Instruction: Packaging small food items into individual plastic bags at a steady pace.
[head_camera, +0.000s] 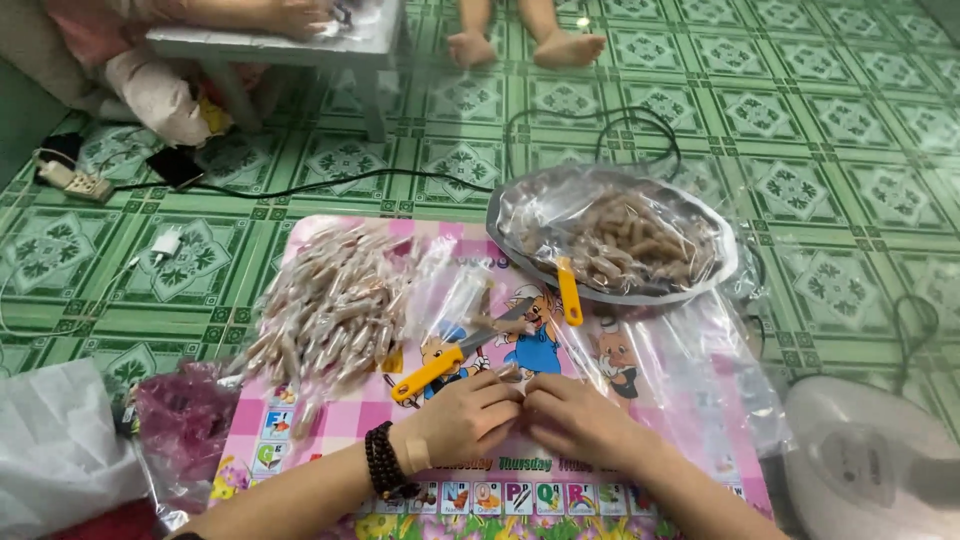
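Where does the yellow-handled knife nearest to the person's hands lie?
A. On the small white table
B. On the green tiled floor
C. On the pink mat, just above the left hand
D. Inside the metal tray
C: the yellow-handled knife lies on the pink mat, just above the left hand and beside the pile of wrapped sticks.

Counted on pink mat (300, 420): two yellow-handled knives, one near mat centre (440, 365), one at the far right edge against the bowl (569, 291). One foil-lined bowl (720, 270) of brown sticks. One heap of wrapped pieces (335, 305), too many to count.
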